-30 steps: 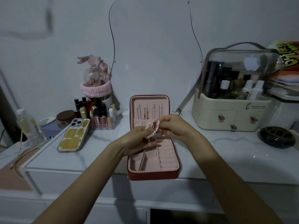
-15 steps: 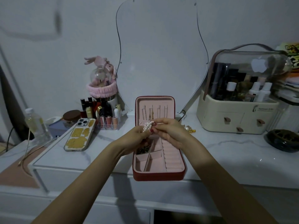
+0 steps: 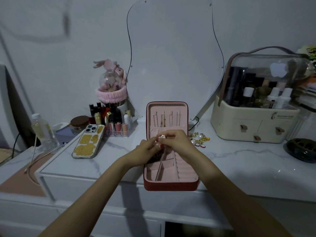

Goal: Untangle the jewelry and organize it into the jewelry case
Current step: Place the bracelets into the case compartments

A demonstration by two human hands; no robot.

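hands (image 3: 162, 145) pinching pearl bracelet (image 3: 160, 138) over case (image 3: 171, 183)

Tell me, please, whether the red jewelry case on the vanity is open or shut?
Open. The jewelry case has its lid upright, showing the pink lining and divided compartments.

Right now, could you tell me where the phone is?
In the head view, the phone lies on the marble top, left of the jewelry case.

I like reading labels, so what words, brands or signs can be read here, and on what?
Cream cosmetics organizer: small print beside a logo, too blurred to read.
Its clear lid: a pale apple-shaped sign, no words.
Yellow package at far right: dark lettering, cut off, unreadable.
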